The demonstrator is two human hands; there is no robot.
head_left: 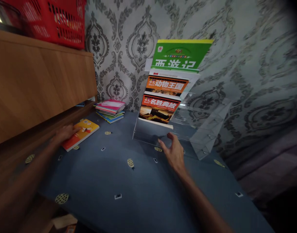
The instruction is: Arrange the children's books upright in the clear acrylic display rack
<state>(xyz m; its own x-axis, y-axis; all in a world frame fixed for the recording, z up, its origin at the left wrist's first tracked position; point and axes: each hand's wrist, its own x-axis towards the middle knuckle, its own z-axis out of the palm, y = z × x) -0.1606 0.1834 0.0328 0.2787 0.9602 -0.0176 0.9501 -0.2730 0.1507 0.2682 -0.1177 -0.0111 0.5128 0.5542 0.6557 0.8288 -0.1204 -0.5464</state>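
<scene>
A red-and-yellow book lies flat on the table's left side. My left hand is at its left edge, fingers over the cover and closed on it; my thumb is hidden. A clear acrylic book rack stands towards the back of the table. In its upper tiers are a green book, an orange-titled book and a red-titled book, one below another. Just in front of the rack's lowest part, my right hand holds nothing, its thumb and fingers apart.
A stack of thin books sits at the back left of the blue patterned table cover. On the left is a wooden cabinet with a red plastic basket on top. Patterned wallpaper rises behind the rack.
</scene>
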